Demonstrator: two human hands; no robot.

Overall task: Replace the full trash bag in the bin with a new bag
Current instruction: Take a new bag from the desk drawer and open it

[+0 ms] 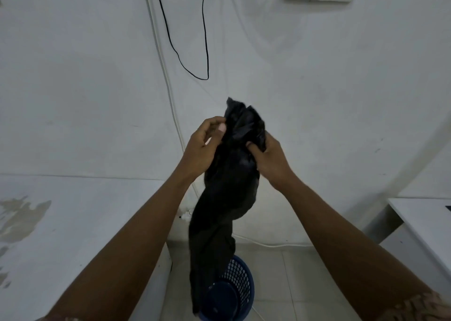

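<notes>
Presently the left hand (204, 146) pinches and the right hand (268, 156) clutches the black bag (227, 191), which hangs over the near blue bin (241, 283).

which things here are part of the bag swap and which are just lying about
Part of the job:
- black trash bag, held up by the left hand and right hand
- blue mesh bin on the floor below it

Just there:
- black cable hanging on the wall
- white cable beside it
- white table at right
</notes>
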